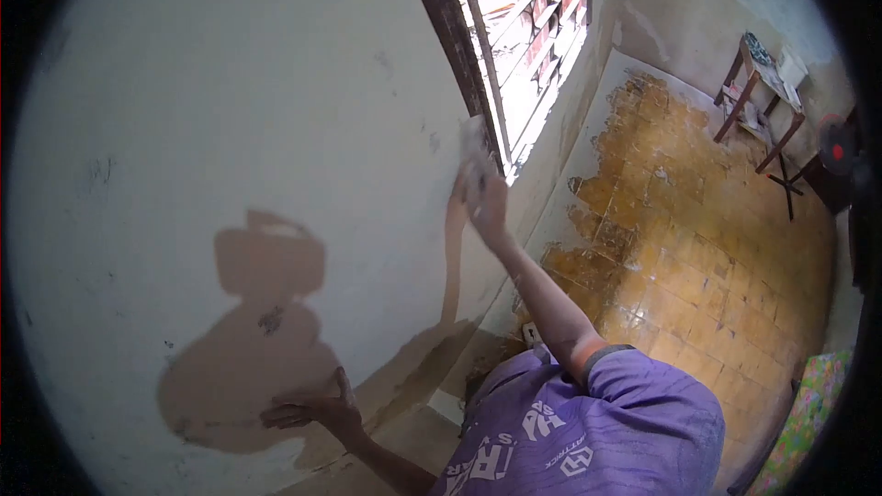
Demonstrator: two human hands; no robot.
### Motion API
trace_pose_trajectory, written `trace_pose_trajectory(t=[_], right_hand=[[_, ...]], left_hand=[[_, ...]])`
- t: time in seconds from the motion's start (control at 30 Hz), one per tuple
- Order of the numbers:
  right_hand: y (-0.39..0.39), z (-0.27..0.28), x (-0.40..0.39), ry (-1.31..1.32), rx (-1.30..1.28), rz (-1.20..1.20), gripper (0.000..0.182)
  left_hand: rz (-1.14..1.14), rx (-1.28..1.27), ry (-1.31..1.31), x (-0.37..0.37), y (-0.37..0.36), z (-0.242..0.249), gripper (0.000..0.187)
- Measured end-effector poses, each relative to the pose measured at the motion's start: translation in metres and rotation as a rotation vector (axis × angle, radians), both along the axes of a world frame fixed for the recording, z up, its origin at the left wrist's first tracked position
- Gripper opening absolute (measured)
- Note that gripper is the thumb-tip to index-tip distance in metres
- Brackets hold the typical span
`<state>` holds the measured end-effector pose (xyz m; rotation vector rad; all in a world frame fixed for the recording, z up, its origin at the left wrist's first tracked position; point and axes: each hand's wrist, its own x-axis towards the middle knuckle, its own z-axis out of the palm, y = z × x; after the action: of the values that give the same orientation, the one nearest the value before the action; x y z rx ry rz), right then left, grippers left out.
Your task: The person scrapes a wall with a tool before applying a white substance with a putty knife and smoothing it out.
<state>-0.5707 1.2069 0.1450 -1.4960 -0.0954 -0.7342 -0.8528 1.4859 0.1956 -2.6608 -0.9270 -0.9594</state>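
My right hand (481,186) is raised against the pale wall (303,110), close to the lower corner of the dark window frame (459,46). Its fingers are closed around a whitish object (473,136), blurred and too unclear to name. Lower down at the left, my left hand (317,411) lies near or against the same wall, fingers stretched out and thumb apart, holding nothing. A shadow of head and shoulders falls on the wall above it.
Window bars (533,9) are at the top. Yellowish tiles (689,257) with whitish stains cover the floor. A small wooden table (755,73) with items on it stands at the upper right, near a fan (836,152). Flowered cloth (808,422) is at the lower right.
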Motion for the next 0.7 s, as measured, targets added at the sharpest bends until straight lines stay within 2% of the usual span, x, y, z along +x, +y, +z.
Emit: trace_pose_trajectory(t=[0.03,0.13,0.2,0.23,0.3,0.37,0.43,0.47,0.5,0.53,0.57,0.67,0.7], right_hand=[[-0.011,0.019,0.005,0.189,0.096,-0.027,0.031],[-0.001,0.018,-0.004,-0.037,0.067,-0.022,0.026],[0.025,0.024,-0.038,-0.315,-0.092,0.134,0.014],[0.037,0.025,-0.047,-0.503,-0.383,0.084,0.010],[0.055,0.053,-0.067,-0.803,-0.755,0.113,0.025],[0.057,0.024,-0.056,-0.630,-0.898,-0.041,0.032],[0.044,0.001,-0.019,-0.572,-0.598,-0.074,0.010],[0.033,-0.021,-0.003,-0.172,-0.536,-0.070,0.006],[0.030,0.003,0.000,-0.123,-0.074,-0.116,0.017],[0.011,0.018,0.006,-0.070,0.002,-0.129,0.023],[0.005,0.024,0.013,0.178,0.136,-0.186,0.023],[0.019,0.032,0.001,-0.011,0.054,-0.296,0.022],[0.034,0.036,-0.020,-0.095,-0.053,-0.214,0.017]], left_hand=[[-0.001,0.016,0.004,0.001,0.001,-0.001,0.113],[-0.029,0.019,0.008,-0.002,0.006,-0.005,0.112],[-0.071,-0.044,0.011,-0.003,0.007,-0.007,0.112],[-0.095,-0.079,0.015,-0.004,0.009,-0.007,0.112],[-0.150,-0.182,0.029,-0.006,0.011,-0.009,0.112],[-0.204,-0.275,0.038,-0.010,0.015,-0.010,0.112],[-0.246,-0.367,0.048,-0.013,0.017,-0.011,0.112],[-0.258,-0.373,0.044,-0.014,0.016,-0.009,0.112],[-0.273,-0.385,0.041,-0.016,0.016,-0.007,0.112],[-0.288,-0.396,0.035,-0.019,0.016,-0.005,0.112],[-0.282,-0.336,0.041,-0.019,0.017,-0.007,0.112],[-0.245,-0.061,0.055,-0.015,0.032,-0.032,0.113],[-0.192,-0.006,0.094,-0.017,0.034,-0.040,0.115]])
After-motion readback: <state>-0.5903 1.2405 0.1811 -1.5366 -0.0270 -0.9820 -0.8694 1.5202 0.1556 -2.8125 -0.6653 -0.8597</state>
